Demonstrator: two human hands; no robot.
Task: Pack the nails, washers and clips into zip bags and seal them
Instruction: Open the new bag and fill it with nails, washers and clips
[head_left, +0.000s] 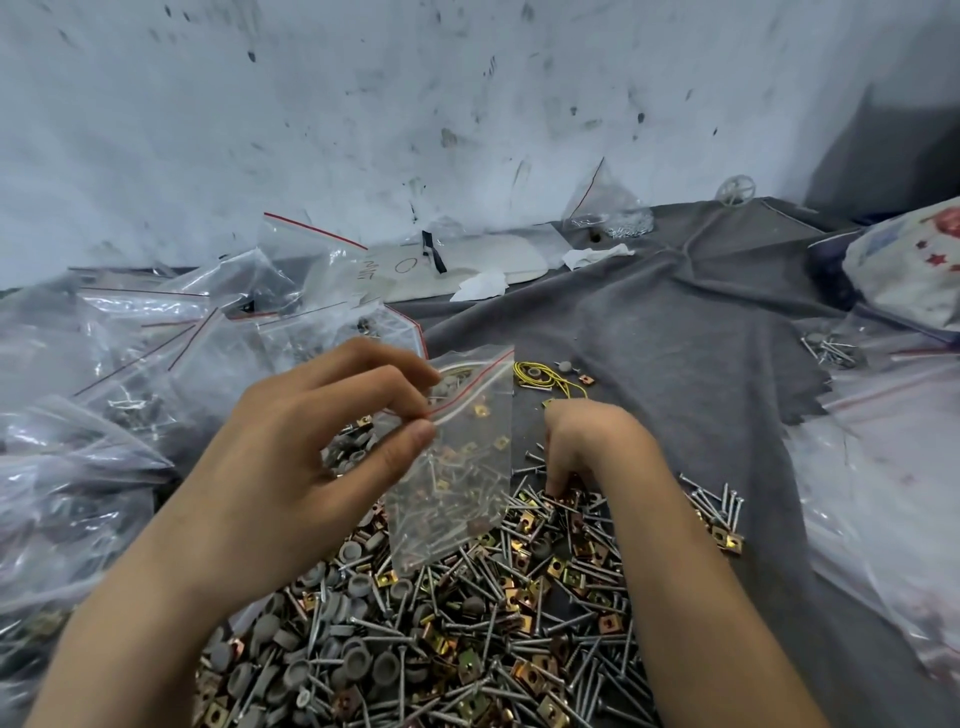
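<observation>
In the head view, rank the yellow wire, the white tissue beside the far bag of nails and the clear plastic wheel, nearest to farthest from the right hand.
From the right hand:
1. Yellow wire, just ahead, slightly left.
2. White tissue, well back, roughly straight ahead.
3. Plastic wheel, farthest, back right.

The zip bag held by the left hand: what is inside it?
Through the zip bag, nails and several brass clips show; the left hand covers its top-left corner.
</observation>
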